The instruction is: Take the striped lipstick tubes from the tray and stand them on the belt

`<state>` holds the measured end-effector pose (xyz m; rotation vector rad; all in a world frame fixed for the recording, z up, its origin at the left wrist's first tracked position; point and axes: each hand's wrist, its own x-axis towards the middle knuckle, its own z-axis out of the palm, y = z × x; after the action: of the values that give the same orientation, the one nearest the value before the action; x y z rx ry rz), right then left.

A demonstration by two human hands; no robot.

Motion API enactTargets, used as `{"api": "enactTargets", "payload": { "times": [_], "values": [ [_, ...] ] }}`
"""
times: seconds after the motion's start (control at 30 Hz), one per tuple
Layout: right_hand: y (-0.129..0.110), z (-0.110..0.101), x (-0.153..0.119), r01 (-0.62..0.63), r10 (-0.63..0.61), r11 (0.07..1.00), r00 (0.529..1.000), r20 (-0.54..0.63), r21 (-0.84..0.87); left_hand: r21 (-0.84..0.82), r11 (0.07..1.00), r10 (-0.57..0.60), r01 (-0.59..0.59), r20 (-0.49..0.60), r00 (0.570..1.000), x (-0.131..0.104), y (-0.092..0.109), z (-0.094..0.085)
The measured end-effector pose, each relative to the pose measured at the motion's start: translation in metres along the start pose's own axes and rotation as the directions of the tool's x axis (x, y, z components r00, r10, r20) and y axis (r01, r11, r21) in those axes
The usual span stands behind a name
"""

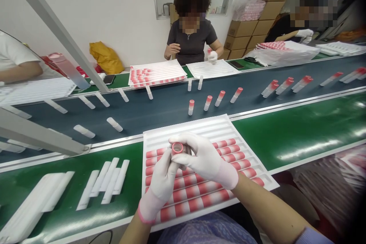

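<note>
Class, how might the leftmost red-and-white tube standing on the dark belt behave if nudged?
The tube would probably tip easily, being tall and narrow. Once down, it may roll, since its sides look round. It is perhaps light, if hollow like the open-ended, red-rimmed piece held between the left hand and right hand.

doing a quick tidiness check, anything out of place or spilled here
Nothing spilled or damaged stands out. At most, the loose white tubes on the green table, left of the tray, look slightly untidy: their ends are staggered, not lined up.
</note>
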<state>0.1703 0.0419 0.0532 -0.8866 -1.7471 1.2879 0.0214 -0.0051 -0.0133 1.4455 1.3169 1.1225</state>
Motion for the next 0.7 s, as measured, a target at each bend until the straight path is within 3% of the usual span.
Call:
{"api": "enactTargets", "payload": {
  "times": [0.13,0.23,0.3,0.37,0.43,0.47,0.5,0.57,0.63,0.7],
  "values": [
    [0.003,0.007,0.000,0.008,-0.016,0.998,0.991,-0.130,-0.062,0.023,0.998,0.067,-0.065,-0.050,0.997,0.005,0.007,0.004],
    [0.010,0.011,0.003,0.005,-0.017,0.997,0.989,-0.150,-0.079,0.040,0.997,0.061,-0.059,-0.035,0.998,0.010,0.007,0.004],
    [0.018,0.007,0.015,-0.005,-0.002,0.999,0.990,-0.139,-0.051,0.082,0.995,0.063,-0.061,-0.031,0.998,0.020,0.001,-0.006],
    [0.032,-0.001,0.040,0.012,-0.018,0.999,0.985,-0.174,-0.036,0.205,0.973,0.136,-0.106,-0.138,0.981,0.039,-0.007,-0.028],
    [0.053,-0.012,0.076,0.016,-0.039,0.996,0.965,-0.260,-0.089,0.382,0.918,0.251,-0.103,-0.362,0.898,0.065,-0.019,-0.059],
    [0.065,-0.018,0.095,-0.014,-0.037,0.986,0.951,-0.308,-0.164,0.426,0.903,0.282,-0.046,-0.510,0.812,0.080,-0.025,-0.077],
    [0.078,-0.023,0.114,-0.044,-0.026,0.978,0.945,-0.327,-0.205,0.449,0.893,0.274,0.041,-0.613,0.741,0.095,-0.031,-0.093],
    [0.102,-0.030,0.145,-0.103,0.002,0.956,0.937,-0.348,-0.273,0.431,0.877,0.202,0.211,-0.730,0.653,0.123,-0.044,-0.120],
    [0.121,-0.035,0.162,-0.158,0.036,0.932,0.936,-0.350,-0.327,0.370,0.871,0.094,0.323,-0.772,0.629,0.144,-0.056,-0.136],
    [0.130,-0.040,0.162,-0.210,0.063,0.895,0.933,-0.355,-0.393,0.313,0.872,0.005,0.376,-0.774,0.633,0.157,-0.066,-0.142]
  ]
}}
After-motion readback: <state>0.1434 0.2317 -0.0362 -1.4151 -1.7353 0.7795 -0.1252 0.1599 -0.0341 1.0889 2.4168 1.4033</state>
